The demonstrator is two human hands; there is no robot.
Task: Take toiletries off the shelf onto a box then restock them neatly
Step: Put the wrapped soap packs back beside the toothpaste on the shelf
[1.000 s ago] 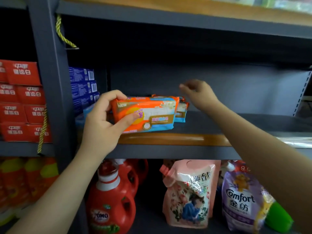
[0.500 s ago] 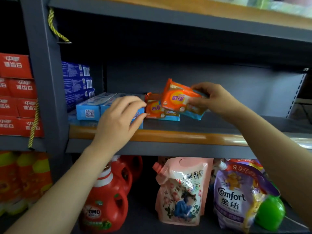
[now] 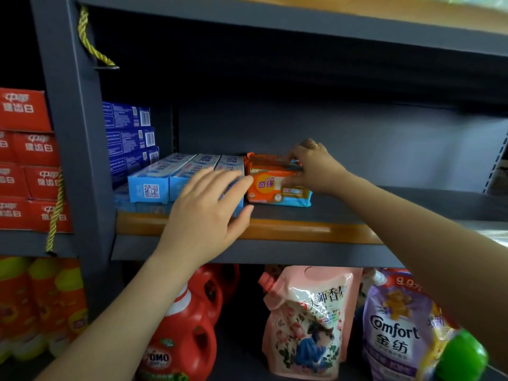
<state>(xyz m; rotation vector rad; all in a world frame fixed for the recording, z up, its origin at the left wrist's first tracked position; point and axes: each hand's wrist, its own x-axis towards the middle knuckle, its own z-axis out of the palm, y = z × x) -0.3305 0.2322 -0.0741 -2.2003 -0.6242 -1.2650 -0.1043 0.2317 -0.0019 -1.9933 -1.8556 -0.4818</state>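
Right hand [image 3: 310,167] gripping the top soap pack [image 3: 270,164], long axis across the shelf [image 3: 357,204], beside left hand [image 3: 209,213], flat on toothpaste boxes [image 3: 176,177].

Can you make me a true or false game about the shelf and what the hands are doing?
1. The right hand holds the orange soap packs. True.
2. The soap packs are on the bottom shelf. False: they sit on the middle shelf, right of the light blue toothpaste boxes.
3. The left hand grips a bottle. False: its fingers are spread in front of the toothpaste boxes, holding nothing.
4. A red OMO detergent bottle stands on the shelf below. True.
5. The Comfort pouch is green. False: it is purple.
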